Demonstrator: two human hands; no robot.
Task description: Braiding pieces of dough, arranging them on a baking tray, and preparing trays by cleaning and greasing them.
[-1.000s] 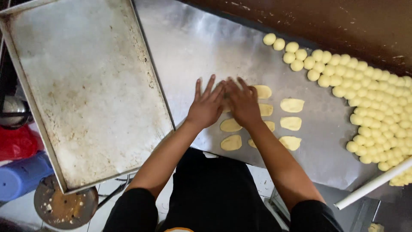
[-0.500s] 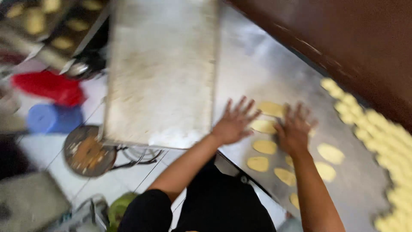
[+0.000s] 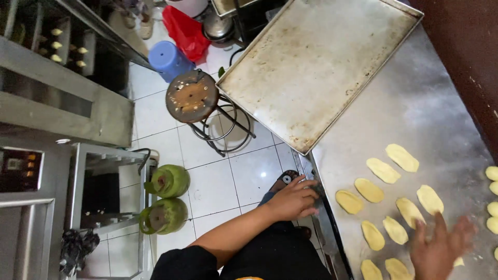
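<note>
- The left hand (image 3: 293, 199) rests on the near left edge of the steel worktable (image 3: 441, 119), fingers lying loosely together and curled over the rim, holding nothing.
- The right hand (image 3: 438, 249) is blurred at the bottom right, fingers spread apart over the table; whether it touches the surface or a dough piece under it I cannot tell.
- Flattened oval dough pieces (image 3: 384, 170) lie in loose rows on the table between and beyond the two hands; the nearest ones are cut off by the bottom edge, and one is partly hidden by the right hand.
- Small dough balls (image 3: 493, 173) show only in part at the right edge.
- A large worn baking tray (image 3: 321, 67) lies at the far end of the table, overhanging its left side.
- On the tiled floor to the left stand a round stool (image 3: 192, 96), two green gas cylinders (image 3: 168, 181), a blue bucket (image 3: 168, 57) and a red bag (image 3: 184, 28).
</note>
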